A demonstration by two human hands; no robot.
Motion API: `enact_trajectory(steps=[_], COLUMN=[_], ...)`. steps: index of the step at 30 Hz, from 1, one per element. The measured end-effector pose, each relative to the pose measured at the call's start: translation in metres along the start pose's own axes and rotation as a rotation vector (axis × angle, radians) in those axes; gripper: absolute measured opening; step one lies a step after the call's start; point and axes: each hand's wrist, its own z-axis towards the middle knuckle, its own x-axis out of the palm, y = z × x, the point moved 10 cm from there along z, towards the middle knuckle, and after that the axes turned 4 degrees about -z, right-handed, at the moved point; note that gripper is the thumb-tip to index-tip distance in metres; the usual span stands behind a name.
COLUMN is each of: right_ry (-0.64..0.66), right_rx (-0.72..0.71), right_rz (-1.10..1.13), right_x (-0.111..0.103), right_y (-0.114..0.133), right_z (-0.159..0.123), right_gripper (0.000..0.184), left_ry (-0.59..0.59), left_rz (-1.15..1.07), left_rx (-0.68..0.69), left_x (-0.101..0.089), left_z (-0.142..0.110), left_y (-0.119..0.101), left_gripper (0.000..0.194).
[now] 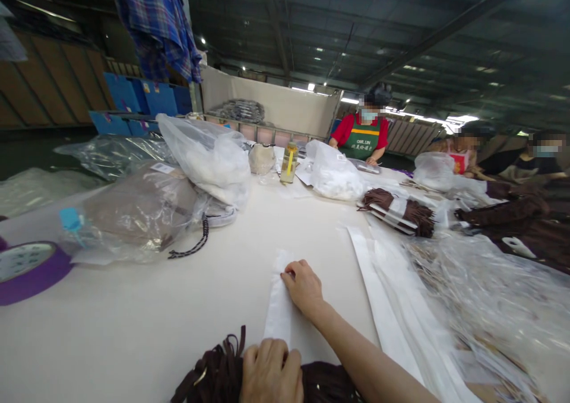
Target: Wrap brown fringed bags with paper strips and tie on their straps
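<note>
A narrow clear plastic sleeve (pixel 279 305) lies on the white table (pixel 178 308) in front of me. My right hand (pixel 303 287) rests on its far end, fingers curled and pressed down on it. My left hand (pixel 271 372) sits at the near edge with fingers closed over a bundle of dark brown tasselled cord (pixel 218 373), right at the sleeve's near end.
A stack of clear sleeves (pixel 401 296) lies to the right, with more brown tassel bundles (pixel 401 210) beyond. Filled plastic bags (pixel 142 210) sit at the left, a purple tape roll (pixel 27 269) at far left, a bottle (pixel 289 162) mid-table. Other people work at the far side.
</note>
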Motion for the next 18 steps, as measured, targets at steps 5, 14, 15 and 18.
enact_trajectory(steps=[5,14,15,18], right_ry=[-0.029,-0.184,-0.192,-0.203], right_rx=[0.034,-0.171,-0.199,-0.245], right_rz=[0.016,0.235,0.265,0.365], right_x=[0.003,-0.025,-0.030,-0.043], right_y=[-0.004,0.004,0.006,0.011], right_z=[0.005,-0.002,-0.005,-0.012], right_gripper=[0.013,0.010,0.011,0.009], left_ry=[-0.022,-0.048,-0.049,-0.032], left_rz=[-0.071,-0.079,-0.081,-0.089], left_rx=[0.016,-0.001,-0.005,-0.011], left_x=[-0.002,-0.002,-0.002,-0.002], left_z=[-0.002,-0.003,-0.002,-0.002], left_y=[0.000,0.002,0.002,0.001], left_gripper=[0.017,0.016,0.016,0.017])
